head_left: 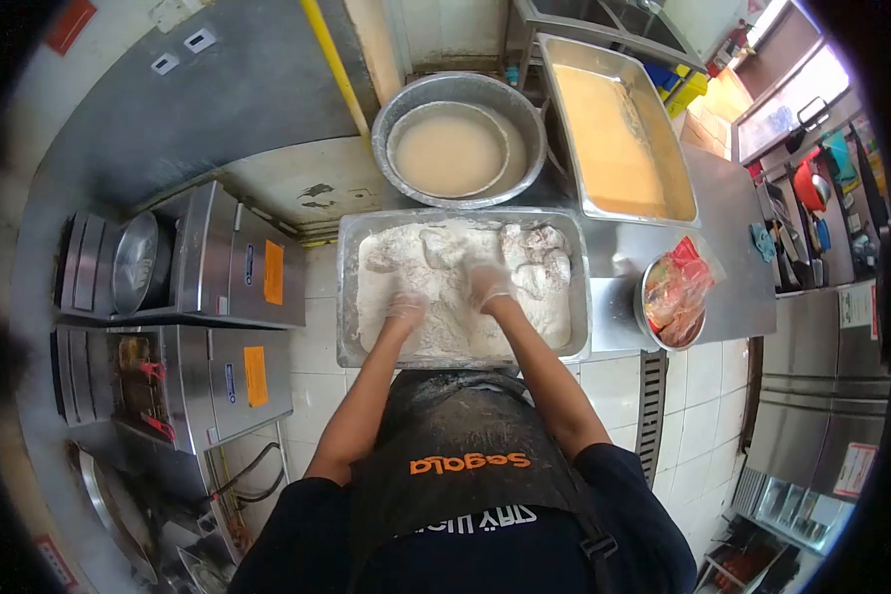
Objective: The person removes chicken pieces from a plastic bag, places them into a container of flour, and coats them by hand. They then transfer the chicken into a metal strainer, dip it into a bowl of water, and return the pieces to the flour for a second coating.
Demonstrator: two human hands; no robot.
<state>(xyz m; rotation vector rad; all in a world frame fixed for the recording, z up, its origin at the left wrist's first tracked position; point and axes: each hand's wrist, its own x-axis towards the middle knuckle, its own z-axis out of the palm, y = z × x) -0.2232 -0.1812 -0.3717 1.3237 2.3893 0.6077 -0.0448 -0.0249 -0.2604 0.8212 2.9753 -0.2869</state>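
Both hands wear clear plastic gloves and work in a large metal tray (pixel 347 297) of white flour (pixel 505 332). My left hand (pixel 406 305) is down at the flour left of the middle, its fingers smeared and partly sunk in white. My right hand (pixel 488 282) reaches into the middle of the tray, its fingers blurred by motion. Several flour-coated meat pieces (pixel 544 272) lie in the tray's far right part, just beyond my right hand. Another coated lump (pixel 442 247) sits between the hands at the far side. I cannot tell whether either hand grips a piece.
Behind the tray stands a grey tub (pixel 384 153) of cloudy liquid with a basin in it. A deep pan (pixel 691 203) of orange-yellow liquid is at back right. A metal bowl (pixel 683 345) holds a plastic bag (pixel 681 287) of reddish contents. Steel fryers (pixel 233 381) stand left.
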